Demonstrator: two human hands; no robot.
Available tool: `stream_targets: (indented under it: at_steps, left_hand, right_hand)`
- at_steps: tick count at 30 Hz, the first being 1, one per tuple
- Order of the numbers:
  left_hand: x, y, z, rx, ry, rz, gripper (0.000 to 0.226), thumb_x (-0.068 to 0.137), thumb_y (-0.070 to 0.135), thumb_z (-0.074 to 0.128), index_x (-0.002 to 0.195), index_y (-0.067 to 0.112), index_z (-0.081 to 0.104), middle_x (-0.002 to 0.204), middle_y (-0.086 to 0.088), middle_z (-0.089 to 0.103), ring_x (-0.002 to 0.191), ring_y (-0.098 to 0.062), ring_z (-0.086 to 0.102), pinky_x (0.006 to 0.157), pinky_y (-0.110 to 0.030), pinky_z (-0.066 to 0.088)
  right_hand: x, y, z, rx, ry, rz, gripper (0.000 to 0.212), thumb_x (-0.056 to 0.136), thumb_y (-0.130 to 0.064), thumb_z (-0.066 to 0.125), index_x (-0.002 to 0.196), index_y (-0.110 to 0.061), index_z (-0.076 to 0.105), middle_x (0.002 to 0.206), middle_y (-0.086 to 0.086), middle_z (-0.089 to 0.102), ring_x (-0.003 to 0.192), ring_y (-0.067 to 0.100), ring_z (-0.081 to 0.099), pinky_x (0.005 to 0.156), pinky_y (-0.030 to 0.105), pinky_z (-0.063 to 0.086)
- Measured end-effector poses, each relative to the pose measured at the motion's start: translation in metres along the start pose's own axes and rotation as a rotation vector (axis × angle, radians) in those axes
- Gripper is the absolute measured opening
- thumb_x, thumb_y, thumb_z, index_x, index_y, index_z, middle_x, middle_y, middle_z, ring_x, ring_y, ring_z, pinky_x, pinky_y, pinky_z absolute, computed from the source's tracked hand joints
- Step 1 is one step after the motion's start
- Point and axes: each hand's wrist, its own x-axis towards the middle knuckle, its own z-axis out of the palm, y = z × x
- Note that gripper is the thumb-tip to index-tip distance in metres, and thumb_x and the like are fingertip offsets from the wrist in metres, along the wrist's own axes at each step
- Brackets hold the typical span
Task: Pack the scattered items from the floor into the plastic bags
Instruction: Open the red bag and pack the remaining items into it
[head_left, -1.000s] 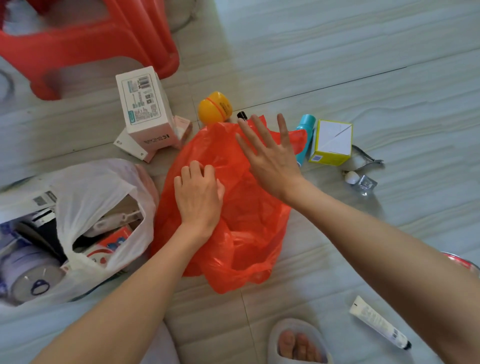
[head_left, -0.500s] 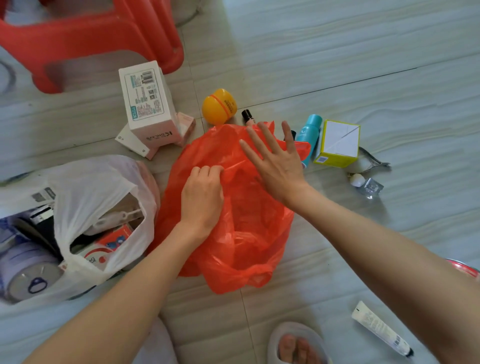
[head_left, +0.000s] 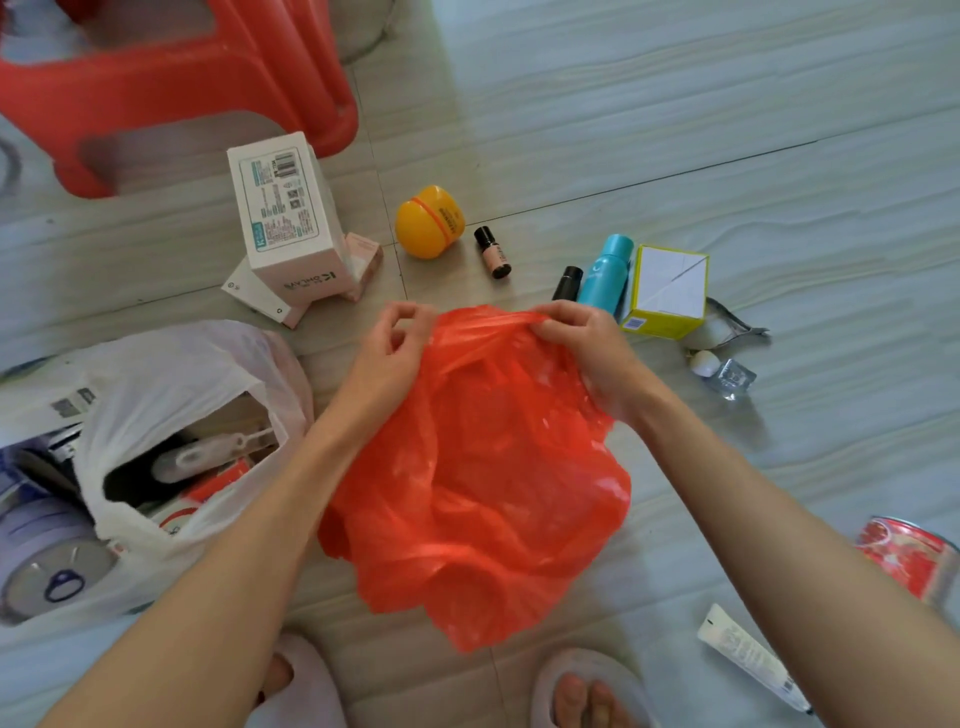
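Pinching the far rim of a crumpled red plastic bag (head_left: 478, 467) with both hands.

Left hand (head_left: 387, 353) and right hand (head_left: 587, 345) each clamp thumb and fingertips on the rim, which runs left to right between them; the loose yellow egg-shaped plastic container (head_left: 429, 222) and slim teal bottle (head_left: 605, 273) lie just beyond, the bottle nearer the right hand.

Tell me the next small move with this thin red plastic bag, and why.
Probably pull the two hands apart to open the bag's mouth. The left hand and right hand both pinch the far edge of the thin red plastic bag, which lies crumpled and closed, while the round yellow plastic jar waits unpacked.
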Motion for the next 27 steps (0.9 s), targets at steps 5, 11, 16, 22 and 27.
stream_targets:
  at_steps: [5, 11, 16, 22, 27]
  left_hand:
    - [-0.008, -0.015, -0.001, 0.572, -0.079, 0.345, 0.029, 0.082, 0.027, 0.066, 0.109, 0.025, 0.057, 0.106, -0.003, 0.052, 0.094, -0.019, 0.051, 0.083, -0.040, 0.047]
    - [-0.016, -0.011, -0.018, 0.672, 0.140, 0.487, 0.032, 0.082, 0.020, 0.066, 0.113, 0.015, 0.061, 0.101, -0.002, 0.053, 0.091, -0.022, 0.054, 0.078, -0.036, 0.046]
    - [-0.021, -0.002, -0.016, 0.376, -0.035, 0.385, 0.012, 0.080, 0.011, 0.069, 0.091, 0.009, 0.069, 0.079, 0.000, 0.068, 0.074, -0.003, 0.058, 0.068, -0.009, 0.042]
    - [-0.004, 0.001, -0.028, -0.455, -0.334, -0.618, 0.023, 0.092, 0.011, 0.047, 0.073, 0.010, 0.061, 0.056, 0.001, 0.064, 0.045, -0.006, 0.060, 0.047, -0.014, 0.051]
    - [-0.004, -0.004, -0.023, -0.745, -0.208, -0.669, 0.038, 0.094, 0.010, 0.040, 0.061, 0.012, 0.059, 0.040, 0.003, 0.055, 0.034, -0.005, 0.053, 0.041, -0.011, 0.046]
  right_hand:
    - [-0.002, -0.009, -0.016, 0.279, 0.004, 0.247, 0.010, 0.077, -0.011, 0.050, 0.068, -0.014, 0.050, 0.051, -0.003, 0.050, 0.042, 0.008, 0.047, 0.045, 0.018, 0.037]
    - [-0.011, -0.010, -0.028, 0.106, 0.024, 0.027, 0.020, 0.084, -0.002, 0.049, 0.071, -0.016, 0.054, 0.053, -0.010, 0.053, 0.042, 0.000, 0.048, 0.042, 0.013, 0.039]
    - [-0.012, -0.010, -0.040, 0.123, 0.121, -0.091, 0.022, 0.083, 0.002, 0.059, 0.075, -0.017, 0.063, 0.062, -0.006, 0.064, 0.053, 0.002, 0.059, 0.054, 0.015, 0.050]
    - [-0.021, -0.005, -0.054, 0.255, -0.050, 0.097, 0.026, 0.085, 0.002, 0.054, 0.077, -0.013, 0.074, 0.070, 0.002, 0.073, 0.062, 0.010, 0.068, 0.060, 0.019, 0.056]
    - [-0.021, 0.004, -0.046, 0.228, 0.108, 0.041, 0.016, 0.088, -0.004, 0.056, 0.078, -0.014, 0.063, 0.060, -0.005, 0.068, 0.052, 0.001, 0.061, 0.052, 0.015, 0.051]
